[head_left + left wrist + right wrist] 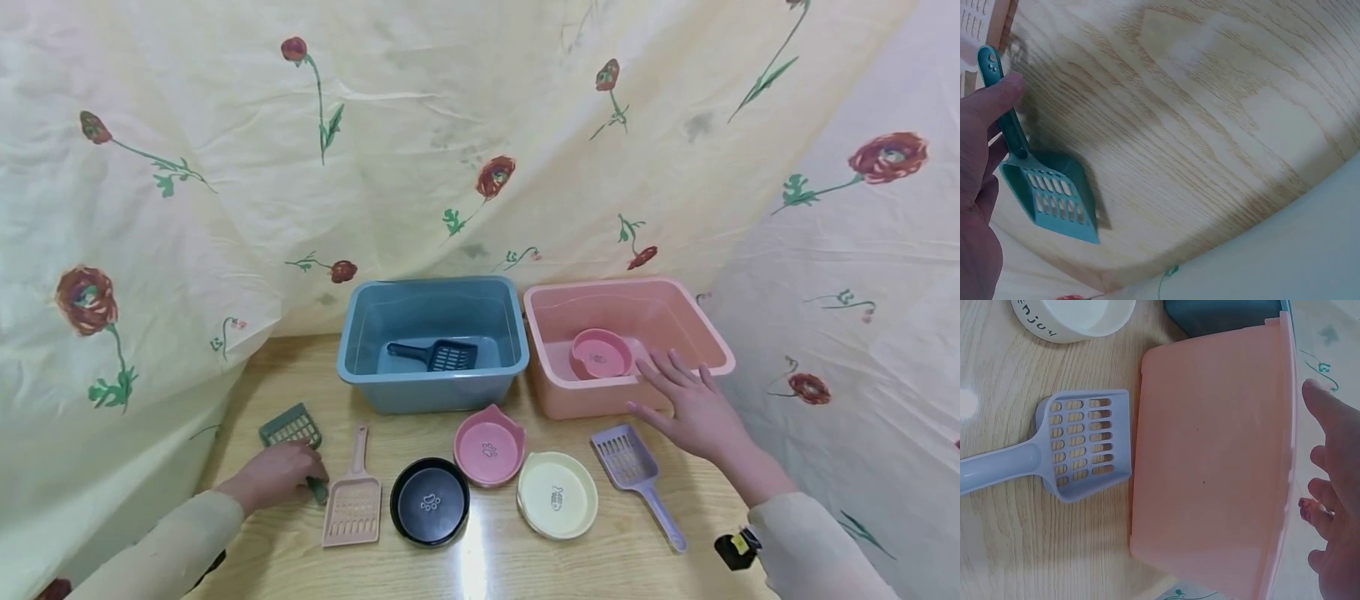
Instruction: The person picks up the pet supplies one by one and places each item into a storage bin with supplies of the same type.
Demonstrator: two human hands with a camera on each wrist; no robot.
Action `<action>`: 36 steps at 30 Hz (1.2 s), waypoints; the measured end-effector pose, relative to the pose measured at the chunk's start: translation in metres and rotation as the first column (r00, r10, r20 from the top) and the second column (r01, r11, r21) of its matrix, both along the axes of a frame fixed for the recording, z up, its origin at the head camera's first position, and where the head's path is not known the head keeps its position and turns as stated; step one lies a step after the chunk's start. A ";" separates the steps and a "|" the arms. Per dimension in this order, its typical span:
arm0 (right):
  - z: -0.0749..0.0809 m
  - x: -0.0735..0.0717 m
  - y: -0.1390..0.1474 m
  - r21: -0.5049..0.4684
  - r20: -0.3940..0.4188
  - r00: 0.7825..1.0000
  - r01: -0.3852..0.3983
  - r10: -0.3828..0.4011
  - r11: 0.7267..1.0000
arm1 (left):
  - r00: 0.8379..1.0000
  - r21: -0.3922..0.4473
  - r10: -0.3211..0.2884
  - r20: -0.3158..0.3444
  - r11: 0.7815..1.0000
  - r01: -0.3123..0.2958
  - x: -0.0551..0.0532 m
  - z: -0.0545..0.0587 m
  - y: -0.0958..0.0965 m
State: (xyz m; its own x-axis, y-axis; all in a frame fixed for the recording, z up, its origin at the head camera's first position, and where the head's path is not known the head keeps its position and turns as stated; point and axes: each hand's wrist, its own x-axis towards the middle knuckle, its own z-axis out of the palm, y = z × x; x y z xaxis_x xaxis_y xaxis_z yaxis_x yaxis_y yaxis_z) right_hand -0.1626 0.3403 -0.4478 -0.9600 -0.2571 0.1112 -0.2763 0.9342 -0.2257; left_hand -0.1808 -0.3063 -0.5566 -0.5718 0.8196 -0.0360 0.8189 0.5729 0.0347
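Note:
My left hand (pixel 281 475) pinches the handle of a green slotted litter scoop (pixel 1054 194) at the left side of the table; in the head view its fingers cover part of that handle. Just right of this hand lies a beige litter scoop (pixel 352 508). The right hand (pixel 693 412) is spread, fingers apart and holding nothing, near the front right rim of a pink litter box (pixel 555 400). Inside that box sits a pink bowl (pixel 600 357). A lavender litter scoop (pixel 1088 444) lies on the table in front of the box.
A blue litter box (pixel 435 396) holding a dark blue scoop (pixel 450 356) stands beside the pink one. Between the hands are a black bowl (pixel 430 502), another pink bowl (pixel 489 450) and a cream bowl (pixel 557 496). Flowered cloth (pixel 420 192) hangs behind and at both sides.

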 end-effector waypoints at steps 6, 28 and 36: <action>-0.002 -0.013 -0.004 -0.024 -0.027 1.000 -0.007 0.006 1.000 | 0.996 0.072 0.080 0.042 0.994 -0.083 -0.001 0.007 0.000; -0.046 -0.024 -0.024 -0.172 -0.353 0.929 0.052 -0.111 0.984 | 0.922 0.220 0.333 0.195 0.902 -0.372 -0.001 0.018 -0.008; -0.062 -0.024 -0.025 -0.218 -0.462 0.876 0.039 -0.139 0.975 | 0.855 0.171 0.451 0.257 0.849 -0.500 0.003 0.023 -0.010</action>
State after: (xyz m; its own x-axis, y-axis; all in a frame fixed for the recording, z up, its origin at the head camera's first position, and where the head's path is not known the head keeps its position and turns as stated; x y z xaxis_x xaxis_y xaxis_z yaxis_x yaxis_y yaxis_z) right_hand -0.1863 0.3153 -0.5099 -0.7976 -0.0982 0.5952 -0.3138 0.9102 -0.2704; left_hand -0.1780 -0.3160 -0.5332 -0.8931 0.4480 -0.0411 0.4088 0.8463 0.3415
